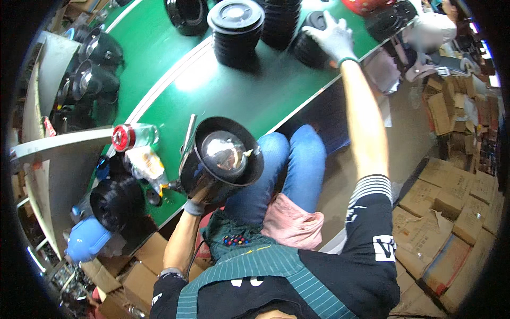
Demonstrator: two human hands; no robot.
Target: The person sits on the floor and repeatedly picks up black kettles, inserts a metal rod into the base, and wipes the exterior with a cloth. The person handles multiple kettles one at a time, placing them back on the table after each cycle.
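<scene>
My left hand [197, 203], gloved and mostly hidden underneath, holds up a deep black pot [194, 178] above my lap. The pot tilts, and its mouth shows a shiny, reflective inside. My right arm stretches far out to the right side of the green table. There my right hand [334, 41], in a pale grey glove, has its fingers spread over a stack of black round lids [309, 52]. The fingertips are at the top lid, and whether they grip its rim is not clear.
Other stacks of black round lids [236, 40] stand on the green table [170, 69]. At the left are a red-capped clear jar [124, 137], dark pots [95, 80] and a blue object [87, 237]. Cardboard boxes [441, 202] cover the floor at right. Across the table sits another person [425, 40].
</scene>
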